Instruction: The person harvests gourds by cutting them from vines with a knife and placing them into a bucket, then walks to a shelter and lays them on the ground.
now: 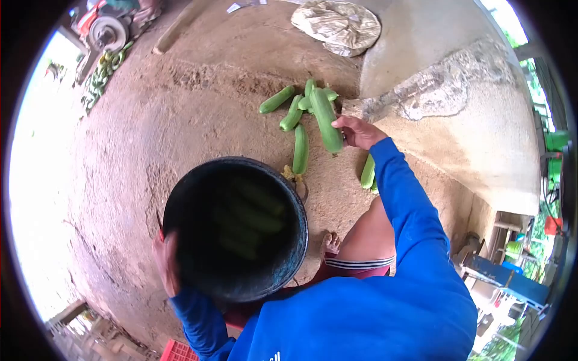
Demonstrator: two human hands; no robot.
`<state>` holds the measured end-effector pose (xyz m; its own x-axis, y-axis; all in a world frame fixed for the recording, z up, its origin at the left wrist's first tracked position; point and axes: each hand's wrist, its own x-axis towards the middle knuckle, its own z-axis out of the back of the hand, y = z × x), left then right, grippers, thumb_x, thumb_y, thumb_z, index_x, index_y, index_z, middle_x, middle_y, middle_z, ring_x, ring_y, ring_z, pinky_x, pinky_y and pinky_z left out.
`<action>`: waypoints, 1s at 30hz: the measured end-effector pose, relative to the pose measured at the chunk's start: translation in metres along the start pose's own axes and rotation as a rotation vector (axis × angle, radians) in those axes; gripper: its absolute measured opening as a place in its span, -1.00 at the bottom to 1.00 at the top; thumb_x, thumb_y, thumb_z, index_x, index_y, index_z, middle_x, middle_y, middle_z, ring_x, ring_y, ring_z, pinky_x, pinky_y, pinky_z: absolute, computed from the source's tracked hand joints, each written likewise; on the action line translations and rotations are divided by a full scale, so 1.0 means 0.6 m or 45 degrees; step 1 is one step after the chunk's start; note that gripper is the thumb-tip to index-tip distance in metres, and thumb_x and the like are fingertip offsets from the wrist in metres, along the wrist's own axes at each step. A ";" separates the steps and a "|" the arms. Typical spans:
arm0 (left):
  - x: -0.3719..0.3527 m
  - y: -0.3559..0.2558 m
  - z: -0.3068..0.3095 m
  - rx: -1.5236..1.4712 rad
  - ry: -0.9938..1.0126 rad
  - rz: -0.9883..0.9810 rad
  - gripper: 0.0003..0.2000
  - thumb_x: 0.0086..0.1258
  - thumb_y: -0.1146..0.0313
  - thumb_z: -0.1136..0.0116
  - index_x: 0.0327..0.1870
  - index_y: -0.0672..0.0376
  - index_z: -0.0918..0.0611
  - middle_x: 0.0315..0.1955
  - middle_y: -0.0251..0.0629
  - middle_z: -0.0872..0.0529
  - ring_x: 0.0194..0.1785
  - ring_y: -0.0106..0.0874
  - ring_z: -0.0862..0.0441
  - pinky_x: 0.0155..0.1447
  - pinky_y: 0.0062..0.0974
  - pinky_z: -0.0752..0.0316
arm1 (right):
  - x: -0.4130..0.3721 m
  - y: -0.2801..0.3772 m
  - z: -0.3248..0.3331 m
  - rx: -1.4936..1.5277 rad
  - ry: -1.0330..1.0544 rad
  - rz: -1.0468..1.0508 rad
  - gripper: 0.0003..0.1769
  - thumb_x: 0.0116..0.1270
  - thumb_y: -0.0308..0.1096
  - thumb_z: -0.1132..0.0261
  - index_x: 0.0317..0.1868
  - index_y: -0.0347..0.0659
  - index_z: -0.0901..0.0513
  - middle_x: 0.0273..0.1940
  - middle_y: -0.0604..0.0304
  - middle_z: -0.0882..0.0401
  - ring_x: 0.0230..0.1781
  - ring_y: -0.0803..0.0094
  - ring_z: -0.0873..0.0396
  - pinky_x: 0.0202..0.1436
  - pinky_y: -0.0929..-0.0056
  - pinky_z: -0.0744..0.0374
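My right hand (356, 131) is stretched out over the dirt floor and grips a long green gourd (326, 120) by its near end. Several more green gourds (292, 114) lie on the ground just beyond and beside it, and one (300, 149) lies near the bucket. My left hand (164, 260) holds the rim of a black bucket (180, 198) at its left side. The bucket is close to my body, and dim shapes of gourds show inside it.
A raised concrete slab (457, 102) runs along the right. A crumpled sack (337, 24) lies at the back. A machine with a wheel (108, 33) stands at the far left. Another gourd (368, 171) lies by my bare knee (367, 231). A red crate (180, 351) is at the bottom.
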<state>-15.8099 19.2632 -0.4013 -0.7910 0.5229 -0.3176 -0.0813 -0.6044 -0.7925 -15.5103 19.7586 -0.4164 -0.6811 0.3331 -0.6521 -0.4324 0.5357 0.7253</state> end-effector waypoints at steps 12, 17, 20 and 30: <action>-0.004 -0.022 -0.003 -0.114 -0.068 0.023 -0.66 0.40 0.26 -0.14 -0.01 0.39 -0.60 -0.19 -0.22 -0.65 -0.14 -0.46 -0.52 0.00 -0.46 -0.45 | 0.128 -0.241 0.087 0.060 -0.257 -0.244 -0.32 0.16 0.04 -0.49 0.13 -0.29 -0.57 0.01 0.01 -0.61 -0.06 0.15 -0.68 -0.06 0.13 -0.72; -0.001 -0.024 -0.002 -0.111 -0.066 0.062 -0.62 0.39 0.23 -0.15 0.04 0.40 -0.59 -0.16 -0.19 -0.67 -0.11 -0.43 -0.55 0.04 -0.45 -0.46 | 0.167 -0.283 0.061 0.061 -0.314 -0.159 -0.34 0.17 0.02 -0.49 0.08 -0.35 -0.59 -0.09 0.06 -0.65 -0.19 0.17 -0.71 -0.16 0.16 -0.74; -0.003 -0.029 -0.003 -0.075 -0.076 0.043 -0.61 0.38 0.22 -0.16 0.04 0.41 -0.59 -0.15 -0.18 -0.67 -0.11 -0.42 -0.55 0.04 -0.43 -0.46 | 0.176 -0.279 0.060 0.198 -0.365 -0.171 -0.30 0.17 0.03 -0.48 0.13 -0.34 -0.55 0.00 0.05 -0.62 -0.12 0.18 -0.70 -0.15 0.18 -0.73; -0.006 -0.038 0.002 -0.085 0.018 0.159 -0.62 0.41 0.19 -0.09 0.04 0.36 -0.58 -0.24 -0.30 -0.63 -0.17 -0.48 -0.49 -0.07 -0.46 -0.41 | 0.292 -0.270 0.276 -0.824 -0.635 0.815 -0.30 0.22 0.09 -0.38 0.33 0.06 -0.44 0.18 0.13 -0.48 -0.02 0.27 -0.58 -0.05 0.26 -0.65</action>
<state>-15.8059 19.2741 -0.3812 -0.7836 0.4550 -0.4230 0.0580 -0.6243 -0.7790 -15.4618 19.8590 -0.6847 -0.6371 0.7707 -0.0138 -0.4109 -0.3244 0.8520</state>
